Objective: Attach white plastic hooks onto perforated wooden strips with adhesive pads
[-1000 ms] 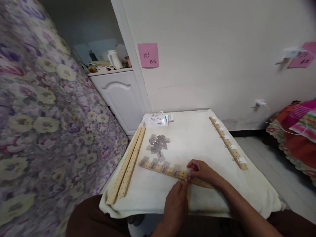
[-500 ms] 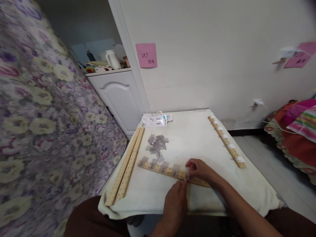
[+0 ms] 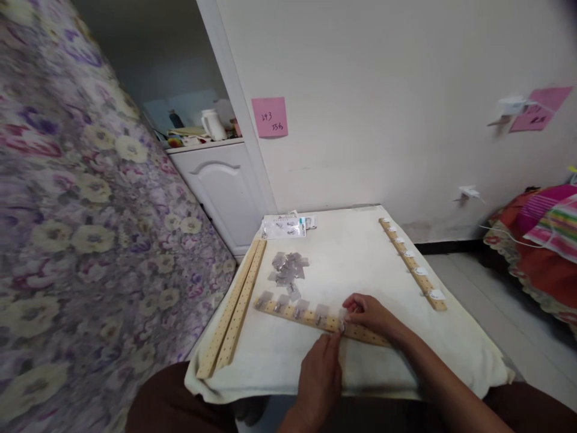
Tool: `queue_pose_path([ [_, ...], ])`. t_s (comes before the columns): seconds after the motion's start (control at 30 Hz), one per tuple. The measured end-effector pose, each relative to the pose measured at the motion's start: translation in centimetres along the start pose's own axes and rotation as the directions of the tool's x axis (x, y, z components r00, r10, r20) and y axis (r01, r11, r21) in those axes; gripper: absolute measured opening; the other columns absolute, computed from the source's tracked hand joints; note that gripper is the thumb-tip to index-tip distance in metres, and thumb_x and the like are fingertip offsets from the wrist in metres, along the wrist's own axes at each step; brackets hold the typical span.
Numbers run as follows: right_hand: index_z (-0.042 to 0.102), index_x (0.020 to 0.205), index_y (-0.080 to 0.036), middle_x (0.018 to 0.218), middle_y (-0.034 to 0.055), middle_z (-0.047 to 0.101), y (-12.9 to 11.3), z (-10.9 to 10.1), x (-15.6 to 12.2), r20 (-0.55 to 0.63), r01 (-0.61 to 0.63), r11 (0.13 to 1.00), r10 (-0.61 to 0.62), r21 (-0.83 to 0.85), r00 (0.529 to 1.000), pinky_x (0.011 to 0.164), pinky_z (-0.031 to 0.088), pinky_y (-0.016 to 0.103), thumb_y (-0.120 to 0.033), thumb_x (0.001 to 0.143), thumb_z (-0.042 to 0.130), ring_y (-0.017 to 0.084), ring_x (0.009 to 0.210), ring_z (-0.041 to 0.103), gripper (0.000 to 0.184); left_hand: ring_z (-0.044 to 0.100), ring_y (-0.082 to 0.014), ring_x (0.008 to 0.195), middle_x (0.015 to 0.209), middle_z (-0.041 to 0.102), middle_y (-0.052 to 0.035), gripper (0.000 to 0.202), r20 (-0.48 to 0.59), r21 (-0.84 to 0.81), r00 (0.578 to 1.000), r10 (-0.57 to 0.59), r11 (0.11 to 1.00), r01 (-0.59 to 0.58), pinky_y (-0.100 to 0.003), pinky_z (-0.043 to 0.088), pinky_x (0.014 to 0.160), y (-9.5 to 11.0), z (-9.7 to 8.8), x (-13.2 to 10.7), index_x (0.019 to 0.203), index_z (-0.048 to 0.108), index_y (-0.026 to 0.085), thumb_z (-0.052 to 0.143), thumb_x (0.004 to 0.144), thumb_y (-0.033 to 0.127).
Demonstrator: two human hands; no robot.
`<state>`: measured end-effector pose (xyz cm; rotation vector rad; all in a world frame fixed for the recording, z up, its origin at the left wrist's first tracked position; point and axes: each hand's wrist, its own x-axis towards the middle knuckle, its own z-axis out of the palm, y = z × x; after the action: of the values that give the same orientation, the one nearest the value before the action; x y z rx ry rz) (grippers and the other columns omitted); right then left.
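A wooden strip with rows of holes (image 3: 288, 311) lies slantwise across the near part of the cloth. Several small clear plastic squares with metal pieces (image 3: 300, 310) are set along it. My right hand (image 3: 367, 314) is closed in a pinch on another such clear square (image 3: 342, 319), at the strip's right half. My left hand (image 3: 319, 373) is closed, its fingertips against the strip's near edge just below that square; what they grip, if anything, is hidden. Beyond the strip lies a loose pile of similar clear squares (image 3: 288, 269).
Two long perforated wooden strips (image 3: 234, 310) lie side by side at the table's left edge. Another strip (image 3: 411, 261) with white round pieces lies at the right. Clear packaging (image 3: 283, 227) sits at the back of the cloth-covered table (image 3: 347, 252). A floral curtain (image 3: 112, 240) hangs at left.
The view has tilted slightly, so everything sits a little lower. Both hands stay at the same place on the strip, with only slight finger movement.
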<state>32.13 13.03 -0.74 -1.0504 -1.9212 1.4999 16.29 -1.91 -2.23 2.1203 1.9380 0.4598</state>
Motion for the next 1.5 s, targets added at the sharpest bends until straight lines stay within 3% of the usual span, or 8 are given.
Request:
queue_pose_path([
  [0.23, 0.060, 0.085, -0.016, 0.061, -0.0038, 0.053, 1.2, -1.0, -0.5, -0.029, -0.006, 1.000, 0.006, 0.009, 1.000, 0.052, 0.035, 0.023, -0.031, 0.074, 0.060, 0.011, 0.056, 0.047, 0.019, 0.053, -0.0210, 0.105, 0.113, 0.057, -0.0104, 0.058, -0.140, -0.100, 0.987, 0.082, 0.990, -0.096, -0.036, 0.047, 0.091, -0.8, 0.6, -0.4, 0.134, 0.039, 0.018, 0.037, 0.078, 0.004],
  [0.43, 0.058, 0.084, -0.018, 0.060, -0.0055, 0.050, 2.8, -1.4, -0.2, 0.004, -0.039, 0.987, 0.039, 0.157, 0.999, 0.049, 0.036, 0.023, -0.035, 0.073, 0.061, 0.010, 0.051, 0.045, 0.021, 0.056, -0.0153, 0.100, 0.107, 0.060, -0.0051, 0.032, -0.186, -0.289, 0.979, 0.084, 0.948, -0.136, -0.027, 0.047, 0.086, -0.3, -2.8, 0.1, 0.114, 0.052, 0.024, 0.037, 0.087, 0.013],
  [0.57, 0.057, 0.081, -0.018, 0.060, -0.0055, 0.050, 2.3, -1.3, -0.4, 0.001, -0.045, 0.978, 0.046, 0.201, 0.999, 0.049, 0.036, 0.023, -0.033, 0.072, 0.061, 0.009, 0.050, 0.044, 0.019, 0.057, -0.0144, 0.091, 0.095, 0.061, -0.0034, 0.023, -0.236, -0.062, 0.969, -0.069, 0.997, 0.056, -0.024, 0.046, 0.080, -2.2, -7.3, 2.8, 0.099, 0.057, 0.022, 0.036, 0.091, 0.021],
  [0.6, 0.057, 0.081, -0.018, 0.060, -0.0055, 0.050, 2.2, -1.2, -0.4, 0.001, -0.044, 0.978, 0.045, 0.203, 0.999, 0.049, 0.036, 0.023, -0.033, 0.071, 0.061, 0.009, 0.050, 0.044, 0.018, 0.057, -0.0142, 0.092, 0.096, 0.061, -0.0035, 0.024, -0.223, 0.053, 0.969, -0.102, 0.992, 0.117, -0.024, 0.045, 0.082, -3.1, -8.5, 3.8, 0.101, 0.057, 0.021, 0.035, 0.091, 0.021],
  [0.73, 0.057, 0.080, -0.018, 0.061, -0.0050, 0.050, 1.8, -1.1, -0.4, -0.008, -0.037, 0.981, 0.039, 0.192, 0.999, 0.049, 0.035, 0.023, -0.034, 0.071, 0.061, 0.010, 0.050, 0.043, 0.018, 0.056, -0.0168, 0.096, 0.096, 0.061, -0.0051, 0.026, -0.207, 0.195, 0.963, -0.174, 0.957, 0.215, -0.027, 0.042, 0.084, -6.4, -11.7, 8.1, 0.095, 0.059, 0.018, 0.034, 0.089, 0.018],
  [0.9, 0.056, 0.078, -0.020, 0.060, -0.0050, 0.050, 1.5, -1.0, -0.4, -0.008, -0.063, 0.984, 0.065, 0.167, 0.998, 0.050, 0.035, 0.024, -0.035, 0.070, 0.060, 0.010, 0.050, 0.044, 0.017, 0.059, -0.0181, 0.089, 0.090, 0.064, -0.0060, 0.022, -0.085, 0.362, 0.967, -0.241, 0.897, 0.255, -0.028, 0.042, 0.077, -8.0, -11.8, 11.1, 0.086, 0.062, 0.016, 0.040, 0.086, 0.016],
  [1.13, 0.057, 0.079, -0.019, 0.060, -0.0052, 0.050, 2.4, -1.0, 0.0, -0.013, -0.034, 0.981, 0.037, 0.192, 0.999, 0.048, 0.034, 0.022, -0.030, 0.072, 0.058, 0.009, 0.049, 0.044, 0.014, 0.060, -0.0208, 0.087, 0.091, 0.065, -0.0098, 0.022, 0.013, 0.477, 0.977, -0.214, 0.860, 0.182, -0.030, 0.042, 0.077, -7.9, -11.3, 11.9, 0.090, 0.063, 0.013, 0.041, 0.084, 0.012],
  [1.5, 0.057, 0.079, -0.018, 0.060, -0.0048, 0.052, 1.9, -1.2, -0.1, -0.060, -0.031, 0.979, 0.044, 0.204, 0.997, 0.046, 0.035, 0.022, -0.028, 0.070, 0.057, 0.009, 0.048, 0.047, 0.014, 0.059, -0.0184, 0.078, 0.089, 0.064, -0.0058, 0.023, -0.053, 0.536, 0.996, -0.074, 0.839, 0.091, -0.027, 0.039, 0.071, -6.3, -13.8, 11.9, 0.088, 0.061, 0.017, 0.039, 0.084, 0.010],
])
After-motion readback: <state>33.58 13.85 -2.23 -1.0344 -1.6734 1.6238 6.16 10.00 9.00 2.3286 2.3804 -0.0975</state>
